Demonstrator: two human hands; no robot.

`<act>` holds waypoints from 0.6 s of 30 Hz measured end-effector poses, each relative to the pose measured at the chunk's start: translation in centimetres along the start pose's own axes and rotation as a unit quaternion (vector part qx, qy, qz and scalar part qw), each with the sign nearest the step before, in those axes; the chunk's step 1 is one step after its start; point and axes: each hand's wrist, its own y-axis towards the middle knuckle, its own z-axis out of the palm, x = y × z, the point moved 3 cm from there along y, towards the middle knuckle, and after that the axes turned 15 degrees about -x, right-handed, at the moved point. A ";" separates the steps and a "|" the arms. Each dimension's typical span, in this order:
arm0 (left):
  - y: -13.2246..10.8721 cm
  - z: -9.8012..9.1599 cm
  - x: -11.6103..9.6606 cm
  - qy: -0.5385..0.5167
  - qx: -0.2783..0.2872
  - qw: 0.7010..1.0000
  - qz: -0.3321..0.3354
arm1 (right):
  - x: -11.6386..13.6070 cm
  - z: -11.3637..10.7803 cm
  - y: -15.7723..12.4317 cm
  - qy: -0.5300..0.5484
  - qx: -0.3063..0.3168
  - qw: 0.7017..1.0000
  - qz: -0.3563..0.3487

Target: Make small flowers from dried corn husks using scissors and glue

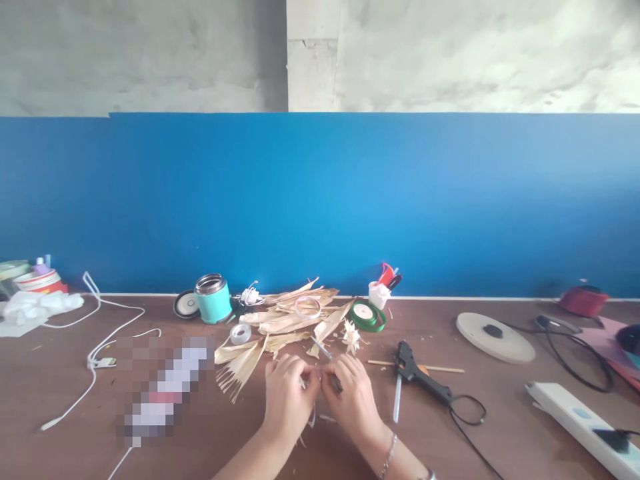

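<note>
My left hand [286, 395] and my right hand [351, 395] are close together over the brown table [500, 427], near its front. My right hand is closed round small scissors [326, 359] whose blades point up and left. My left hand pinches a thin pale strip of dried husk [306, 387] right at the blades. A heap of dried corn husks [285, 321] lies just beyond the hands, with a small husk flower [351, 335] to the right of it.
A black glue gun [417, 373] with its cord lies right of my hands, beside a wooden stick [440, 368]. Further off are green ribbon [367, 315], tape rolls [241, 333], a teal container [213, 298], white cables [97, 347], a round disc [494, 337] and a power strip [580, 421].
</note>
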 end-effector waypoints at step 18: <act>0.3 -0.5 -0.1 -0.066 0.023 0.996 0.054 | -0.6 0.1 0.1 0.028 0.057 0.997 0.040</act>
